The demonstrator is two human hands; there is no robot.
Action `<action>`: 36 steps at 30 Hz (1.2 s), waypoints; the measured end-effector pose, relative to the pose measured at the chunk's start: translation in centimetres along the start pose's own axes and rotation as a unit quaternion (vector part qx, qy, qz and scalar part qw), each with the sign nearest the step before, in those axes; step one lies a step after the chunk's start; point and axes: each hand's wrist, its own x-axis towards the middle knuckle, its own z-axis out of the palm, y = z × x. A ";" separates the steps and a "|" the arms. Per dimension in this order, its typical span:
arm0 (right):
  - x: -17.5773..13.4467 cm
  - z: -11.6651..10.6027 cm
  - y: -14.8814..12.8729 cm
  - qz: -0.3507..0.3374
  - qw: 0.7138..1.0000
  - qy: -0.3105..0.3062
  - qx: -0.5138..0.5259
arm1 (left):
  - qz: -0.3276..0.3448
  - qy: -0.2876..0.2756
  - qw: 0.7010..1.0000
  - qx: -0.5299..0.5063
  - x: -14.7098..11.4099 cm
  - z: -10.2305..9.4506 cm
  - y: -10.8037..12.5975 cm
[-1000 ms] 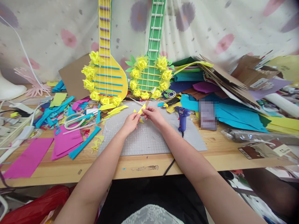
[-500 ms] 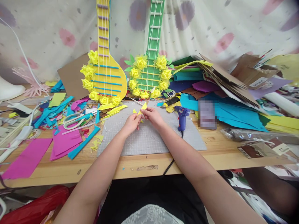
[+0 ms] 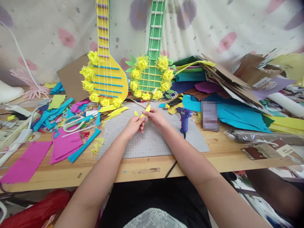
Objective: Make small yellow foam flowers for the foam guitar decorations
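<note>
Between my two hands is a small piece of yellow crepe paper (image 3: 147, 108), pinched from both sides above the grey cutting mat (image 3: 152, 147). My left hand (image 3: 135, 126) is closed on its lower left part, and my right hand (image 3: 155, 117) grips the right part. Fingers cover much of the paper. A thin stick (image 3: 138, 103) lies just behind it. Beyond stand a yellow paper guitar (image 3: 113, 71) and a green paper guitar (image 3: 152, 74), each edged with yellow paper roses. The blue glue gun (image 3: 184, 120) stands on the mat to the right of my hands.
Left of the mat lie white-handled scissors (image 3: 73, 123), magenta paper sheets (image 3: 28, 161) and blue scraps. A blurred-out rectangular item (image 3: 210, 116) rests right of the glue gun. Stacked cardboard (image 3: 228, 76) and blue paper (image 3: 242, 117) crowd the back right. The glue gun's cord (image 3: 171, 169) crosses the table edge.
Both hands stay together on the yellow paper, with only a slight shift of the fingers and the paper's angle. The whole view has moved slightly.
</note>
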 end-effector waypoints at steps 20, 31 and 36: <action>-0.2 -0.8 -1.0 0.044 0.999 -0.008 0.031 | -0.007 0.057 0.994 -0.090 0.0 -0.2 0.6; 0.0 -1.0 -1.3 -0.038 0.991 0.078 -0.104 | 0.115 0.276 0.907 0.295 1.0 -2.1 0.2; 0.4 -1.4 -1.7 -0.057 0.935 0.094 -0.338 | 0.112 0.297 0.870 0.377 2.5 -2.1 -0.4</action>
